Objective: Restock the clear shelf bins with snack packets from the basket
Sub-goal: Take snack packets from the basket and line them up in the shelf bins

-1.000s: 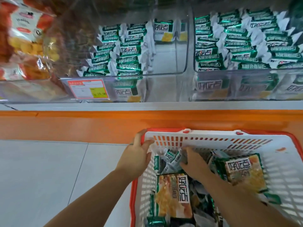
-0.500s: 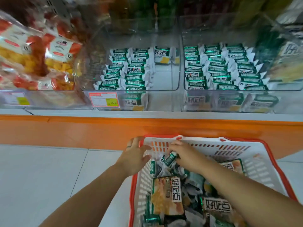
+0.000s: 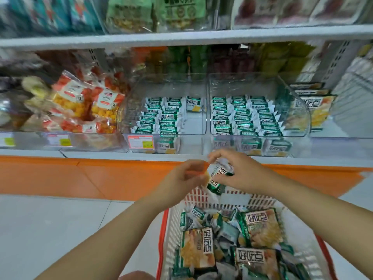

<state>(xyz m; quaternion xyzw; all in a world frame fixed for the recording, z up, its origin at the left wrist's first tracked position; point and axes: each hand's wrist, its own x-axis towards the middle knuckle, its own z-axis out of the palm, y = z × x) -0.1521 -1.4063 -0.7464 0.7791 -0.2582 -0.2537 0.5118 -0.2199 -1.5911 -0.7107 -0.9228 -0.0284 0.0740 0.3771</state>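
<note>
The small packet [image 3: 217,173] at the centre of the frame was white with a dark green end, black characters and a yellow corner. In the clear bins [image 3: 165,85] above it, rows of packets [image 3: 167,118] showed the same green and white bands. The basket [image 3: 173,225] at the lower right was white slotted lattice with a red-orange rim. Its large packets [image 3: 196,247] were golden yellow, edged green, with white labels bearing black characters. An orange band [image 3: 80,178] crossed the middle, above pale grey floor tiles [image 3: 50,229]. The price tag [image 3: 140,141] was red-bordered with a yellow patch. Bags [image 3: 80,106] at the left were red, orange and yellow.
</note>
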